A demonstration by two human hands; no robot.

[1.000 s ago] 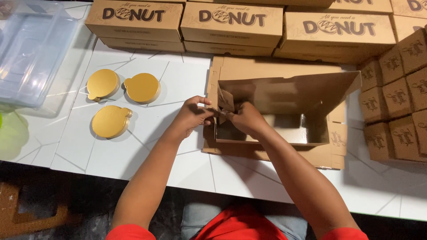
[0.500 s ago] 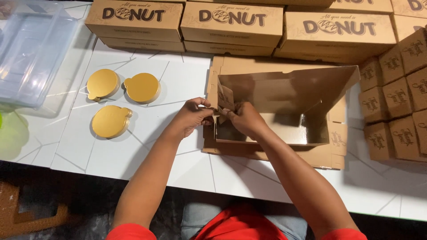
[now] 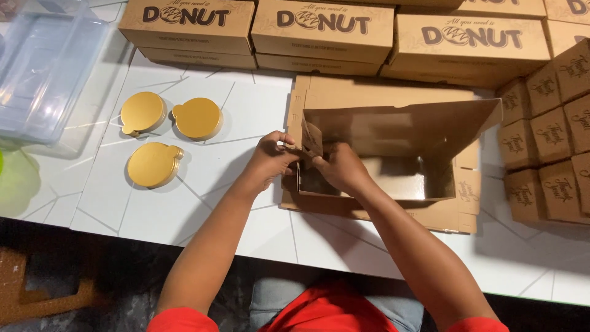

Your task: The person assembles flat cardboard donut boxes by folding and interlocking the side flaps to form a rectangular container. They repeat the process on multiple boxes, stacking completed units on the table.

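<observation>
A brown cardboard box lies half folded on the white table, its back wall raised and its side flaps still loose. My left hand pinches the box's left side flap from outside. My right hand grips the same left corner from inside, fingers curled over a small folded tab. Both hands meet at that corner.
Three round gold cake boards lie left of the box. Closed brown printed boxes are stacked along the far edge. Small brown boxes are piled at the right. A clear plastic container stands far left.
The box's walls stand a little more upright and the left corner tab has been pressed further in. Both hands stay at the same corner.
</observation>
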